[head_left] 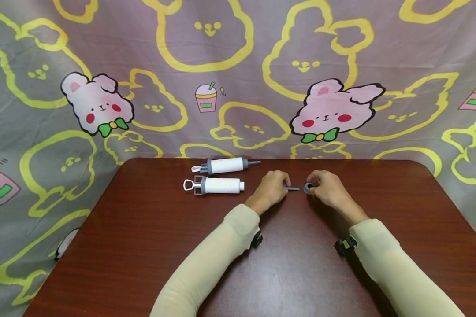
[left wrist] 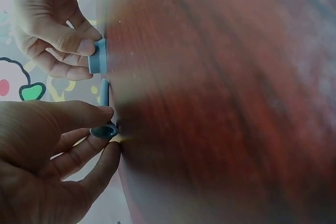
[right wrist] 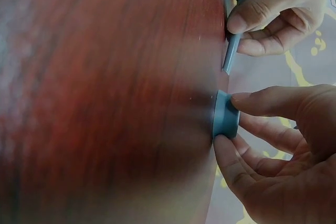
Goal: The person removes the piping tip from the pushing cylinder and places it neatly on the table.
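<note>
My left hand point(head_left: 279, 185) pinches the wide end of a slim grey nozzle point(head_left: 292, 188) that lies on the dark wooden table point(head_left: 143, 255), its tip pointing right. In the left wrist view the thumb and fingers close round the nozzle base point(left wrist: 104, 130). My right hand point(head_left: 321, 186) pinches a grey ring cap point(head_left: 309, 188) standing on edge just beyond the nozzle tip; thumb and forefinger grip the ring cap point(right wrist: 226, 115) by its rim. A small gap separates the nozzle point(right wrist: 231, 53) from the ring.
Two white syringe-like tubes with grey ends lie at the back left: the far tube point(head_left: 224, 166) carries a nozzle, the near tube point(head_left: 220, 185) shows a bare right end. A patterned cloth hangs behind and beside the table.
</note>
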Demonstrator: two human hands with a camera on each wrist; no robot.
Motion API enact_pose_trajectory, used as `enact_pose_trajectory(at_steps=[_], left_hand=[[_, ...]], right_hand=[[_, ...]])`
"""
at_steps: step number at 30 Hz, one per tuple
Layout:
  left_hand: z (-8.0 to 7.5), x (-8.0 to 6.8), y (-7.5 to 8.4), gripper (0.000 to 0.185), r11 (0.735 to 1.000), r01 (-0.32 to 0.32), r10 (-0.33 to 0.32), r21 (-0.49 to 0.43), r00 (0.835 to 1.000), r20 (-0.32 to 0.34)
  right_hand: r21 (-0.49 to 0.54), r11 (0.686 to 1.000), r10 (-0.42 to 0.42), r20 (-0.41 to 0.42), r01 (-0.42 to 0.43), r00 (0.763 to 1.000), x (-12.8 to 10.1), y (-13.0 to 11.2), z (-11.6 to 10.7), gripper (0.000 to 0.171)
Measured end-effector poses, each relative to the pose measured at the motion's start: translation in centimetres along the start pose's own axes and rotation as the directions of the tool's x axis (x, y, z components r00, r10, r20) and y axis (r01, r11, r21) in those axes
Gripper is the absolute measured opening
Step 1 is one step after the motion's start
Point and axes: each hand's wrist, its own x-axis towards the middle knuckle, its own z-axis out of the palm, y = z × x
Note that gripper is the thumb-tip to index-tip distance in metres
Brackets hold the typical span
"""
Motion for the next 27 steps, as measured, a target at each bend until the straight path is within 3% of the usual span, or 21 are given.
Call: enact_pose_trajectory(at_steps=[27], left_hand=[[-0.15, 0.02, 0.08, 0.006, 1.0, 0.01, -0.009, -0.01, 1.0, 0.021]], right_hand=[[0.021, 1.0, 0.022, 0.01, -0.022, 1.0, -0.07, -0.15, -0.09, 0.024]])
